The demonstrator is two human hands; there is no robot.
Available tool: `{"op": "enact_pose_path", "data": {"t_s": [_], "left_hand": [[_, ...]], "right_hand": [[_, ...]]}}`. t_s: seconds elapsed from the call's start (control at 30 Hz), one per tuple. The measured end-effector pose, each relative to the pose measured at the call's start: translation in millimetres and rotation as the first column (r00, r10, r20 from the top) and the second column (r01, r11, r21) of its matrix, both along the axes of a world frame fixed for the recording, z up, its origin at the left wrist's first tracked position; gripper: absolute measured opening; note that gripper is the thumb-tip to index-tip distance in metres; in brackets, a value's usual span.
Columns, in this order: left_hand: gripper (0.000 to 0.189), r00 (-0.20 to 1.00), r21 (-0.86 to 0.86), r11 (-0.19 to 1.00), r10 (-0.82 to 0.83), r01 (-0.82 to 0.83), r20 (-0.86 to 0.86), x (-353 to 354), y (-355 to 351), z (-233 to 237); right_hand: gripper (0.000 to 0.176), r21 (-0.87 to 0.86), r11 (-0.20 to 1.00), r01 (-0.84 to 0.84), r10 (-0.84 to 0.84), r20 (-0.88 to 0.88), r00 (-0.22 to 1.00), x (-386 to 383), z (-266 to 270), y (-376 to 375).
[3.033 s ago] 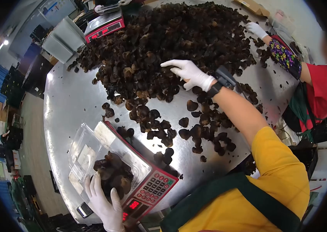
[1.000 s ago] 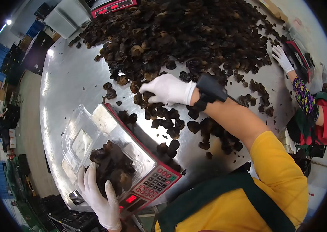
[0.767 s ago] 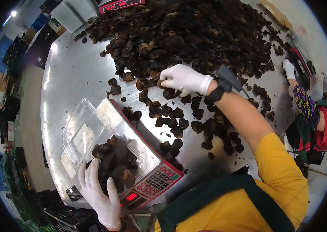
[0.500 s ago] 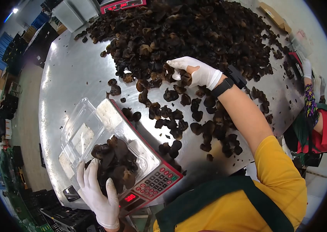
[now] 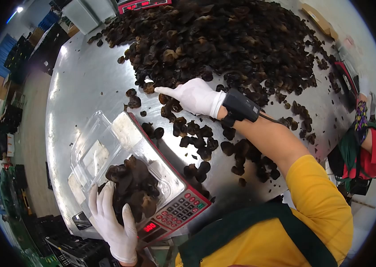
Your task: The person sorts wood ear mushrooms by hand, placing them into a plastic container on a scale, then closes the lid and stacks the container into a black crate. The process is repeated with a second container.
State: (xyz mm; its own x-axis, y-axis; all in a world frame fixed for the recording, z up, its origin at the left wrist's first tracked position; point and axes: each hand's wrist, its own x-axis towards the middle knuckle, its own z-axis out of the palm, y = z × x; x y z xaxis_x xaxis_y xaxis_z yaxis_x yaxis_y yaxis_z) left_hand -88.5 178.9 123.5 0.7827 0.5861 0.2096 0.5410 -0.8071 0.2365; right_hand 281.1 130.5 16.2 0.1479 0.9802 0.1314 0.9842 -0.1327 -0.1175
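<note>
My left hand (image 5: pixel 110 218), in a white glove, grips the near side of a clear plastic container (image 5: pixel 92 147) that stands with its lid open on a red digital scale (image 5: pixel 174 209). A mound of dark dried fungus (image 5: pixel 134 184) fills the container. My right hand (image 5: pixel 192 95), gloved, with a black device (image 5: pixel 240 108) on the wrist, hovers palm down over loose fungus pieces (image 5: pixel 197 133) between the big fungus heap (image 5: pixel 223 40) and the scale. Its forefinger points left; the other fingers curl around dark pieces.
The steel table (image 5: pixel 85 84) carries the heap across its far half. A second red scale (image 5: pixel 141 4) stands at the far edge, a third one (image 5: pixel 345 78) at the right. A co-worker in red (image 5: pixel 368 133) stands at the right. A cardboard box (image 5: pixel 317 15) lies far right.
My right hand scooped fungus at the heap's edge, turned palm down and moved left and nearer, toward the scale. My left hand stayed on the container. The co-worker's hand drew back.
</note>
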Motion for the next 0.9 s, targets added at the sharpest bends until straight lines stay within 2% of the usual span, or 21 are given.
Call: {"op": "enact_pose_path", "data": {"t_s": [0.03,0.1,0.13,0.17,0.23,0.27,0.37,0.4,0.5,0.57,0.63,0.7,0.77,0.83,0.9], "left_hand": [[0.049,1.0,-0.003,1.0,0.001,-0.001,0.008,0.8,-0.7,0.4],[0.049,1.0,-0.006,1.0,-0.003,0.003,0.011,0.9,-0.9,1.0],[0.049,1.0,-0.012,1.0,-0.007,0.008,0.016,1.4,-0.1,0.6],[0.049,1.0,-0.018,1.0,-0.013,0.013,0.022,1.9,0.9,0.8],[0.049,1.0,-0.012,1.0,-0.01,0.01,0.011,2.4,0.4,2.1],[0.049,1.0,-0.009,1.0,-0.001,0.001,0.0,1.8,-0.6,2.5],[0.049,1.0,0.018,1.0,0.004,-0.003,-0.03,1.0,-1.6,3.5],[0.049,1.0,0.02,1.0,0.011,-0.01,-0.026,0.2,-0.8,2.9],[0.049,0.999,0.05,0.999,-0.009,0.007,0.037,-2.4,0.7,-0.6],[0.052,0.981,-0.053,0.998,0.029,-0.019,0.19,-4.3,0.0,-0.8],[0.06,0.946,-0.087,0.996,0.031,-0.003,0.322,-10.1,3.5,-4.7],[0.061,0.892,-0.096,0.995,0.062,-0.021,0.448,-14.6,4.5,-7.6],[0.063,0.827,-0.169,0.985,0.11,-0.018,0.552,-18.5,8.3,-9.2],[0.065,0.779,-0.251,0.968,0.141,0.022,0.61,-21.0,9.1,-7.6],[0.069,0.786,-0.259,0.964,0.11,0.065,0.608,-23.0,7.9,-7.8]], "right_hand": [[0.074,-0.002,1.0,-0.005,0.005,-0.002,1.0,1.7,-2.0,3.6],[0.08,-0.136,0.989,-0.063,0.072,0.057,0.996,3.8,-2.0,13.6],[0.064,-0.176,0.984,-0.032,0.038,0.034,0.999,1.6,3.4,18.0],[0.064,-0.173,0.985,-0.027,0.033,0.033,0.999,2.0,2.8,22.1],[0.043,-0.279,0.96,0.008,0.0,0.028,1.0,4.2,2.5,28.3],[0.029,-0.255,0.967,-0.004,-0.003,-0.029,1.0,6.1,3.5,24.5],[0.029,-0.215,0.976,0.03,-0.05,-0.087,0.995,11.3,2.5,13.2],[0.032,-0.269,0.96,0.075,-0.133,-0.203,0.97,8.3,21.2,5.2],[0.045,-0.225,0.958,0.176,-0.255,-0.396,0.882,8.9,47.7,-14.7],[0.047,-0.204,0.964,0.168,-0.254,-0.54,0.802,3.7,70.2,-24.9],[0.046,-0.086,0.988,0.125,-0.152,-0.588,0.795,-12.8,90.5,-26.7],[0.043,-0.087,0.995,0.054,-0.099,-0.665,0.74,-41.1,119.4,-25.0],[0.029,0.238,0.955,-0.174,0.274,-0.497,0.823,-70.7,133.6,-19.4],[0.032,0.234,0.909,-0.345,0.417,-0.488,0.767,-106.0,161.3,-15.6],[0.033,0.312,0.808,-0.499,0.589,-0.432,0.683,-141.0,153.4,-1.0]]}}
